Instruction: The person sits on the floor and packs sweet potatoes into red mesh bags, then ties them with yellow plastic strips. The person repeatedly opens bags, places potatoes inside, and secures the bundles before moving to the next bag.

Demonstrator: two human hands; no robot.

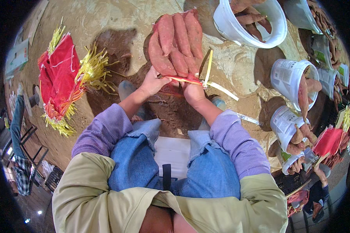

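A red mesh bag (179, 80) lies on the dirt floor between my feet, its mouth towards me. Several sweet potatoes (178, 40) fill it, lined up lengthwise under the net. My left hand (153, 82) pinches the left side of the bag's mouth between thumb and fingers. On the right side of the mouth, my right hand (193, 92) grips the rim; its fingertips are partly hidden by the net. A yellow tie strap (209, 68) sticks up from the rim beside my right hand, and a paler end (224, 90) stretches right.
Red mesh bags with yellow ties (59, 78) are heaped on the left. At upper right stands a white bucket (275, 26) of sweet potatoes. More filled buckets (283, 72) line the right side. A person's arm (320, 176) shows at lower right; another person (19, 145) is far left.
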